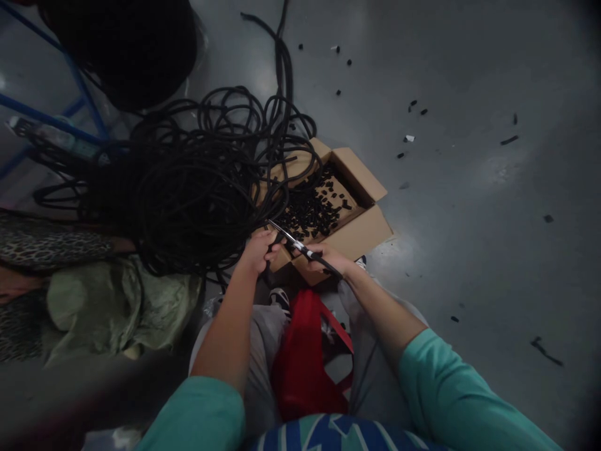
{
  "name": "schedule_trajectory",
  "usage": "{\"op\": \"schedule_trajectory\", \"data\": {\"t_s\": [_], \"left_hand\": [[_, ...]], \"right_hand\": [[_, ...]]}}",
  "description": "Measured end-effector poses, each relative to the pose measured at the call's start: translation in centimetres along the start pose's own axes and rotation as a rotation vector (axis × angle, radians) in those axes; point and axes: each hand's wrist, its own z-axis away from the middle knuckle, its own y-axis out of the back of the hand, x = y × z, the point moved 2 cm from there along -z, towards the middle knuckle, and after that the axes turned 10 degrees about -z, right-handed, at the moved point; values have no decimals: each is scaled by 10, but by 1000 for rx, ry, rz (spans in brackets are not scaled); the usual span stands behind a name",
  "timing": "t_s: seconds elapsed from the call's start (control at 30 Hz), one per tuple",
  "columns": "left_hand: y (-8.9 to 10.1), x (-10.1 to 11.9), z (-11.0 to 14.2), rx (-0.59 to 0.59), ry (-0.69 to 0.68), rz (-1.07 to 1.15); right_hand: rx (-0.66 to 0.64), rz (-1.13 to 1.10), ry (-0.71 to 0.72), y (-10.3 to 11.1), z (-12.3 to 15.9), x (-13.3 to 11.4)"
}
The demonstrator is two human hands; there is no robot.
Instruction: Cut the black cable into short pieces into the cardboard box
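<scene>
In the head view my right hand (327,257) is closed around a pair of scissors (297,243) with a silver blade and a dark handle. The blade points up and left, toward my left hand (260,250). The fingers of that hand are closed on black cord, close to the blade. Just beyond my hands stands an open cardboard box (359,232) with many short black cut pieces (312,213) inside. A big tangled heap of black cord (188,188) lies left of the box, and some strands hang over its edge.
A red bag (303,357) sits between my legs. To the left are a crumpled green cloth (117,307), another person's patterned sleeve or trouser leg (56,243), a blue metal frame (79,81) and a large black bundle (126,50). Black scraps (424,112) dot the grey floor.
</scene>
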Motion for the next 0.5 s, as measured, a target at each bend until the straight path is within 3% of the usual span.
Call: {"op": "schedule_trajectory", "data": {"t_s": [0.27, 0.5], "left_hand": [[-2, 4, 3, -19, 3, 20], [-11, 3, 6, -61, 43, -15]], "right_hand": [[-9, 7, 13, 1, 0, 0], [-8, 24, 137, 2, -4, -1]]}}
